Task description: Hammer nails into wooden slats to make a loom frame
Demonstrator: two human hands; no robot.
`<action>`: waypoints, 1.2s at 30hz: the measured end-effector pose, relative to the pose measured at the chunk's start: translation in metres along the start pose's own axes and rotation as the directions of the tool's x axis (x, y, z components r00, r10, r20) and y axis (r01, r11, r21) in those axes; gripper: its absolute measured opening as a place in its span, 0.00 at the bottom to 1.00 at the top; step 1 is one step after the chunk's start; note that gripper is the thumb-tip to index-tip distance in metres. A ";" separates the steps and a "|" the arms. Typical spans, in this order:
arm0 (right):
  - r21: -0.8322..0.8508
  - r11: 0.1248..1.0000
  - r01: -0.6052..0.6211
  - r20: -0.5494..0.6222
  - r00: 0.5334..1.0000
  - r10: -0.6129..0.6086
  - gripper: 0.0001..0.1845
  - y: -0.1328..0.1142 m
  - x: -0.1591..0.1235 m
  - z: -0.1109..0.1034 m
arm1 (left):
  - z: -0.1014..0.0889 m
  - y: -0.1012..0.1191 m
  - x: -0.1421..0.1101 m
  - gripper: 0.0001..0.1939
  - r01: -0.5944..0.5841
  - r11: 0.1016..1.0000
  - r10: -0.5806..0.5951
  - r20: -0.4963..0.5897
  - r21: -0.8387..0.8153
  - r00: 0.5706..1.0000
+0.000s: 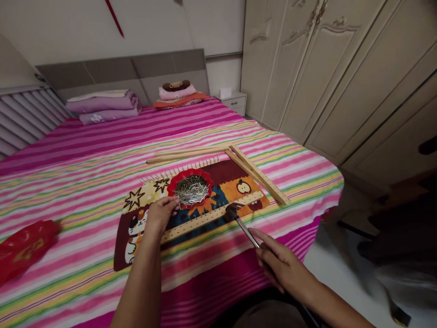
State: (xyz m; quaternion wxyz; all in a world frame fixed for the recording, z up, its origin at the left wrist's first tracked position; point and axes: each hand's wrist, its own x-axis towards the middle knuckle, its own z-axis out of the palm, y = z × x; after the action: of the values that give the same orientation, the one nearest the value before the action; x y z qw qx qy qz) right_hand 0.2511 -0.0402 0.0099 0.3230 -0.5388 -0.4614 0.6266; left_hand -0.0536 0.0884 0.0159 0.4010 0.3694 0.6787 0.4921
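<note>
My left hand (164,213) is at the near left rim of a red scalloped dish (170,187), its thumb and fingers pinched on what looks like a thin nail. A pile of silvery nails (193,189) fills the dish. In my right hand (275,259) is a claw hammer (246,231), gripped by its metal handle. The hammer's dark head lies over a wooden strip (198,221) dotted with small holes or nail points. Dish and strip rest on a cartoon-printed mat (120,248).
Behind the mat stands a row of upright nails (180,171). Loose wooden strips (259,175) lie to the back and right on the striped bedspread (85,246). A second red dish (29,248) is at the left. Folded bedding (102,107) sits near the headboard; a wardrobe (327,68) stands right.
</note>
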 end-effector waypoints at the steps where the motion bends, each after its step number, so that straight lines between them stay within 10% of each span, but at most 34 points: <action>1: -0.001 1.000 -0.005 -0.005 1.000 0.005 0.36 0.001 0.000 0.000 | 0.000 0.001 -0.002 0.19 0.010 0.999 -0.010 -0.008 -0.033 1.000; 25: 0.042 0.999 -0.009 0.033 0.999 0.007 0.35 -0.008 -0.002 0.003 | 0.005 -0.034 -0.052 0.24 0.090 0.987 -0.101 -0.075 -0.136 0.992; 36: 0.016 0.999 0.037 0.076 0.996 -0.038 0.33 -0.010 -0.006 0.006 | 0.007 -0.042 -0.063 0.15 -0.038 0.987 0.055 -0.105 0.155 0.993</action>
State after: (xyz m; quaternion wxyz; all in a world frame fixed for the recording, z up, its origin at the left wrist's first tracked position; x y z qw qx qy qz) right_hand 0.2460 -0.0433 0.0210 0.3208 -0.5034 -0.4785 0.6439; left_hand -0.0261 0.0244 -0.0147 0.3224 0.3872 0.7264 0.4673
